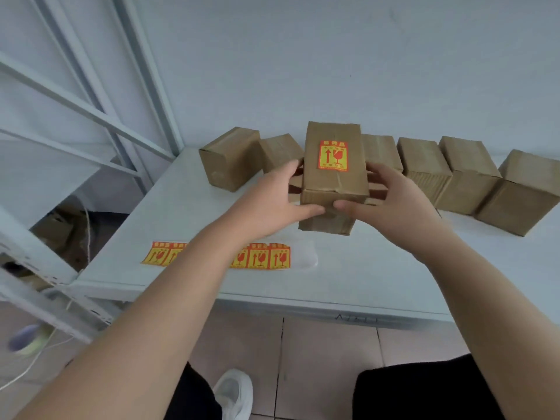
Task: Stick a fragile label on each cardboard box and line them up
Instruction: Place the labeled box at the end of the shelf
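Observation:
A cardboard box (331, 177) with a red and yellow fragile label (333, 156) on its top face is held over the middle of the white table (378, 268). My left hand (278, 201) grips its left side, thumb on the front face. My right hand (391, 204) grips its right side the same way. Several plain cardboard boxes stand in a row along the back: one at the left (230, 159), another (280, 151) beside it, and more to the right (424, 165). A strip of fragile labels (263, 256) lies on the table, partly hidden by my left forearm.
A white metal shelf frame (91, 116) stands to the left of the table. A white wall rises right behind the boxes. Below the table's front edge I see floor tiles, my white shoe (233, 392) and a tape roll (27, 341) on the left.

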